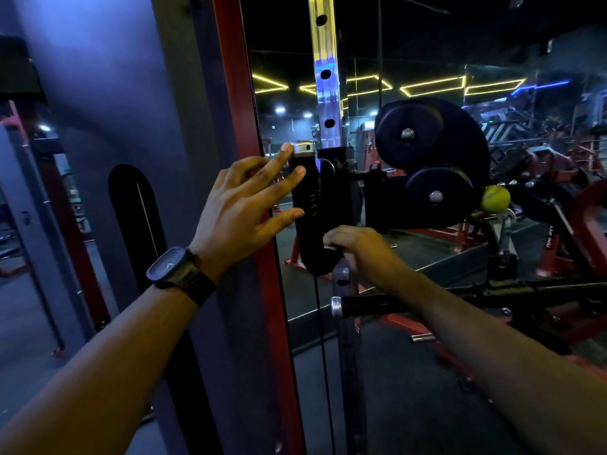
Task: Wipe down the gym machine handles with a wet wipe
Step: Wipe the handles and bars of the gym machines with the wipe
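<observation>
The left grip (pixel 243 205), fingers (pixel 282 182) spread, is touching the upright handle (pixel 308 231) beside it; the right grip (pixel 358 246) is clasping its lower bend.

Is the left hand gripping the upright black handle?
No, the left hand has straight fingers, with only its fingertips touching the side of the upright black handle.

Close head-worn view, forward and down
</observation>
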`<state>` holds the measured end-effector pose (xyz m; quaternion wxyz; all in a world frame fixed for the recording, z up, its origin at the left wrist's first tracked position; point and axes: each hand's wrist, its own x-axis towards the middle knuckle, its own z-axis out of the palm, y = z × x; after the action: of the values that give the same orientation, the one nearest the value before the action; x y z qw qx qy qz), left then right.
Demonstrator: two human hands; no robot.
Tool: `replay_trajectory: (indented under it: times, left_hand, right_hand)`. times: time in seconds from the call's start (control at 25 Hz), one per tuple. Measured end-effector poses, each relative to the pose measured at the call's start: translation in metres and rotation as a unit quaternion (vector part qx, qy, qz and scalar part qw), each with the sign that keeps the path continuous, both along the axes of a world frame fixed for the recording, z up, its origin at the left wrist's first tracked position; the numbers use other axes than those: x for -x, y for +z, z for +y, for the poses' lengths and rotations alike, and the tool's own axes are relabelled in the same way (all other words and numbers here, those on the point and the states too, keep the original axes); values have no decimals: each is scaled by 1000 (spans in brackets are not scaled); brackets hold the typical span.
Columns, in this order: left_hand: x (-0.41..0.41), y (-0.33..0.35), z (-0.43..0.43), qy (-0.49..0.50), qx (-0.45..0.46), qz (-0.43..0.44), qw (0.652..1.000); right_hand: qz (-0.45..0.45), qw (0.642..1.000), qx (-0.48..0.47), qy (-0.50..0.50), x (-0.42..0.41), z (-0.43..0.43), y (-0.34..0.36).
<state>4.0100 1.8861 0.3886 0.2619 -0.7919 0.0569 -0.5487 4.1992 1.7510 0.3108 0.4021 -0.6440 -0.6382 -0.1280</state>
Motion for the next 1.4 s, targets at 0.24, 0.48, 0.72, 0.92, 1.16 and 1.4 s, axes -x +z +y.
replay_trajectory:
  times: [0.24, 0.48, 0.72, 0.92, 1.16, 1.4]
  left_hand:
    - [4, 2, -1, 15, -9, 11, 1000]
    - [4, -1, -4, 15, 8, 16, 1000]
    - [7, -2, -4, 28, 3, 30, 999]
    - [8, -3, -5, 23, 5, 32, 999]
    - [8, 1, -3, 20, 4, 34, 999]
    - [5, 0, 1, 8, 0, 27, 1000]
  right_hand:
    - [83, 992, 86, 33, -14, 9, 5]
    - [255, 958, -88, -94, 5, 9, -19]
    - [767, 597, -215, 95, 54, 16, -30]
    - [842, 458, -239, 159, 63, 19, -31]
    - [842, 428, -224, 240, 69, 23, -40]
    - [852, 408, -203, 259, 101, -1, -27]
